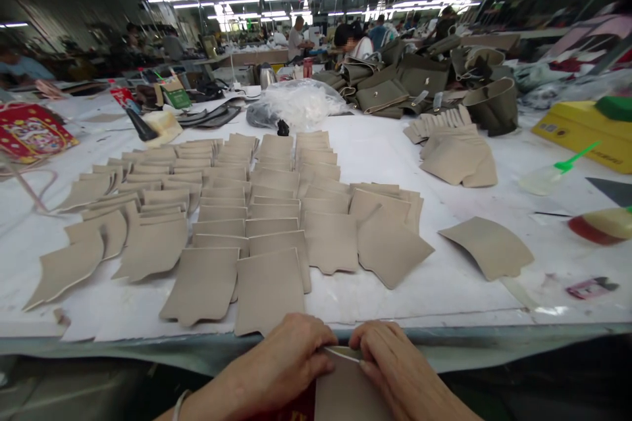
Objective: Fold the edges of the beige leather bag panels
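Observation:
Below the table's front edge, my left hand (291, 358) and my right hand (388, 362) pinch the top edge of a beige leather-like panel (345, 391). Each hand grips near one upper corner, with a pale edge showing between them. The panel's lower part runs out of the picture. Just beyond my hands, rows of similar beige panels (271, 289) overlap across the white table (385, 306). A single curved panel (491, 247) lies apart on the right.
A small stack of panels (459, 154) stands at the back right, before a heap of dark olive pieces (405, 79). To the right are a yellow box (587, 131), a bottle with a green nozzle (546, 177) and a pink cutter-like tool (592, 287). A plastic bag (301, 102) lies behind.

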Tool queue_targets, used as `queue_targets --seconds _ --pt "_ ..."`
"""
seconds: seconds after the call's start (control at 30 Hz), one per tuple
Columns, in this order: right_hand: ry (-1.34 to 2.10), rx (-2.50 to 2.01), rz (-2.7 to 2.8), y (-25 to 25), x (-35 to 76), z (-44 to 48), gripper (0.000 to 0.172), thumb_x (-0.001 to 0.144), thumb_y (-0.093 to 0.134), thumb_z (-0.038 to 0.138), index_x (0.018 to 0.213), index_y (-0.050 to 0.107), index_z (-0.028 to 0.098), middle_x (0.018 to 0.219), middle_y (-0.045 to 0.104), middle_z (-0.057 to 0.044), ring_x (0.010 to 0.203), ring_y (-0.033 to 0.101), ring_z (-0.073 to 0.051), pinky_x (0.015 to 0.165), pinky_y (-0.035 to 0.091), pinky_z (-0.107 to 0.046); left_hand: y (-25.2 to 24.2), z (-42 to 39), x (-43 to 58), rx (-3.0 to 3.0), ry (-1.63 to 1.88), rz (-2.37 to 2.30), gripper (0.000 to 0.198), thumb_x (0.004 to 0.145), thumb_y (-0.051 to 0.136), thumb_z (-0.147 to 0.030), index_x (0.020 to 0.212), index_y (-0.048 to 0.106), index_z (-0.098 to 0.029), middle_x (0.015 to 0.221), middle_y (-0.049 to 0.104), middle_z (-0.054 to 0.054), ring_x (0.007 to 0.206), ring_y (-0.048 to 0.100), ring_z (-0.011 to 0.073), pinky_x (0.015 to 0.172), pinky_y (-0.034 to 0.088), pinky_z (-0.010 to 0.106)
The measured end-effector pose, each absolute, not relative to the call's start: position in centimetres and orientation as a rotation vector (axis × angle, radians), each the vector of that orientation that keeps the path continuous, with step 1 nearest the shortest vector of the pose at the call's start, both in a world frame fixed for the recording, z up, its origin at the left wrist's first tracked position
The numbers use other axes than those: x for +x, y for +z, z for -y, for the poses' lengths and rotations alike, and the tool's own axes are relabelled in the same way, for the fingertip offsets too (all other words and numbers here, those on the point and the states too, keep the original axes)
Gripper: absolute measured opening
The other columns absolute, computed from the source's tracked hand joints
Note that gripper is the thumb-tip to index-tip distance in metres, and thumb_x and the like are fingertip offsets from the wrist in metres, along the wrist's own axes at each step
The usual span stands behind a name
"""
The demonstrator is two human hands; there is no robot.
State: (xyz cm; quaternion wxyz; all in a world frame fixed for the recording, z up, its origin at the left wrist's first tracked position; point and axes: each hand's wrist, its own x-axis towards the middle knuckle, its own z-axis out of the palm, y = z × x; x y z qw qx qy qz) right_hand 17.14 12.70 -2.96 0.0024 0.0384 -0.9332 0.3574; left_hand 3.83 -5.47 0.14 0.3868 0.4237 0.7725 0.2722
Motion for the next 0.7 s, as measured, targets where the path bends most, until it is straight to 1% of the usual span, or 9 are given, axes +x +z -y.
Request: queue_targets --seconds 0.1,0.23,0.33,0.43,0.5,0.6,0.7 --pt "1.055 0.195 2.935 -3.3 17.0 -12.6 0.022 0.092 0.039 0.003 0.090 0.047 0.023 0.091 0.062 -0.002 0.085 0.057 -0.021 0.075 0.045 -0.033 -0.8 5.4 4.1 1.088 0.679 -1.989 0.014 0.085 0.056 -0.019 0.077 0.068 -0.020 0.081 0.070 0.001 0.078 0.062 0.0169 0.071 0.040 0.023" --pt "0.940 0.311 2.915 -4.3 17.0 -12.6 0.022 0.090 0.037 0.002 0.086 0.044 0.023 0.086 0.062 -0.002 0.078 0.057 -0.020 0.068 0.041 -0.031 -0.9 5.1 4.4 1.104 0.620 -1.998 0.019 0.086 0.053 -0.018 0.073 0.066 -0.019 0.078 0.070 0.003 0.077 0.062 0.0177 0.069 0.039 0.024" --pt "0.896 0.332 2.891 -4.9 17.3 -12.5 0.022 0.089 0.038 0.001 0.085 0.043 0.022 0.083 0.061 -0.002 0.076 0.056 -0.020 0.066 0.039 -0.031 -1.0 4.9 4.7 1.126 0.593 -1.999 0.022 0.087 0.053 -0.019 0.067 0.063 -0.018 0.071 0.066 0.002 0.070 0.059 0.0162 0.064 0.036 0.025" --pt "0.872 0.337 2.937 -4.9 17.6 -12.5 0.021 0.089 0.038 0.002 0.085 0.043 0.022 0.085 0.061 -0.003 0.078 0.055 -0.020 0.066 0.039 -0.031 -1.4 5.0 5.0 1.148 0.645 -1.982 0.025 0.088 0.051 -0.019 0.065 0.061 -0.018 0.069 0.063 0.001 0.068 0.056 0.0144 0.063 0.034 0.024" --pt "0.896 0.311 2.952 -4.8 17.8 -12.6 0.021 0.090 0.037 0.002 0.083 0.042 0.022 0.085 0.060 -0.004 0.078 0.054 -0.020 0.066 0.039 -0.031 -1.5 5.1 5.1 1.123 0.707 -1.965 0.024 0.087 0.052 -0.019 0.065 0.061 -0.018 0.068 0.061 -0.001 0.068 0.055 0.0133 0.062 0.034 0.023" --pt "0.972 0.293 2.912 -4.8 17.8 -12.6 0.022 0.092 0.036 0.003 0.082 0.040 0.022 0.082 0.059 -0.003 0.076 0.054 -0.020 0.065 0.040 -0.031 -1.5 5.2 5.1 1.056 0.790 -1.950 0.018 0.082 0.057 -0.016 0.064 0.062 -0.018 0.065 0.057 -0.004 0.068 0.055 0.0116 0.061 0.033 0.021" --pt "1.015 0.282 2.880 -5.3 17.8 -12.7 0.022 0.093 0.034 0.004 0.083 0.041 0.023 0.082 0.059 -0.002 0.074 0.053 -0.020 0.064 0.040 -0.031 -1.3 5.0 5.1 0.987 0.820 -1.943 0.010 0.077 0.061 -0.015 0.070 0.067 -0.019 0.064 0.057 -0.006 0.067 0.056 0.0108 0.061 0.033 0.020"
